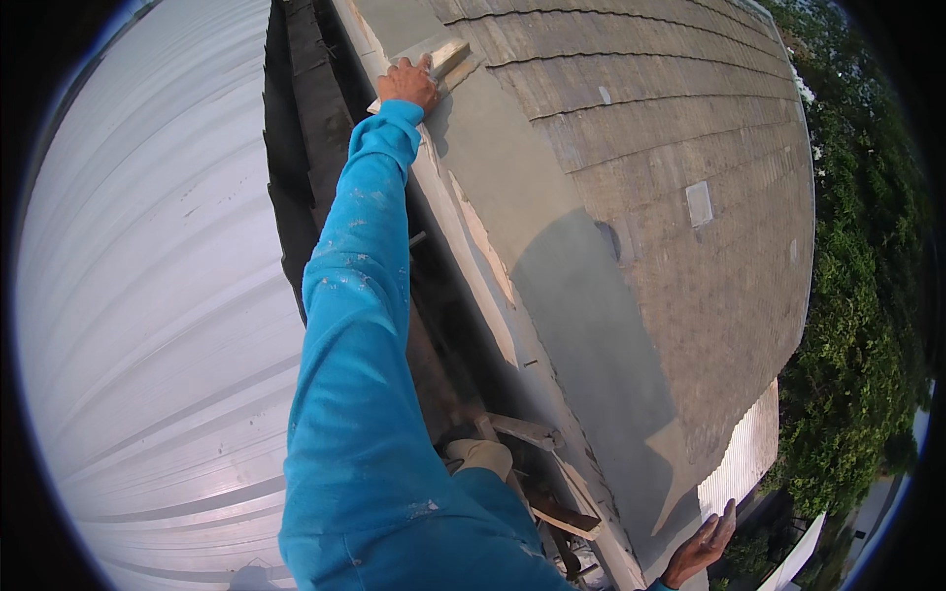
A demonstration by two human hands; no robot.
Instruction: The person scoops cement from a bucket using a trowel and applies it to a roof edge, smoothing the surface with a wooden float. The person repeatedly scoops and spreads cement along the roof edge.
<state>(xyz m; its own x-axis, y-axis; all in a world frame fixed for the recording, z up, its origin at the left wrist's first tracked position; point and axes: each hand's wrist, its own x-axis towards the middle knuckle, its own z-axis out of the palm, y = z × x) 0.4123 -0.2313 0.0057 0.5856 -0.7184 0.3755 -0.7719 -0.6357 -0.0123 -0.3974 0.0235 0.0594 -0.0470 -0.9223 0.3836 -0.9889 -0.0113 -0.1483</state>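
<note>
My left hand [409, 85] reaches far ahead at the end of a blue, paint-flecked sleeve. Its fingers close on a pale wooden float [451, 59] resting on a band of smooth grey cement [493, 167]. Part of the float is hidden under the hand. The cement runs along the edge of a brown tiled roof [650, 108], and my arm's shadow falls across its nearer part. Low at the right, my right hand [700, 547] is held with its fingers stretched out and nothing in it, close to the near end of the cement.
White ribbed metal roofing [158, 295] fills the left side. Between the roofs lies a dark gap with a wooden edge board [473, 286] and timber pieces [567, 517] below. Green trees [857, 256] stand beyond the roof at the right. A pale square patch [699, 204] marks the tiles.
</note>
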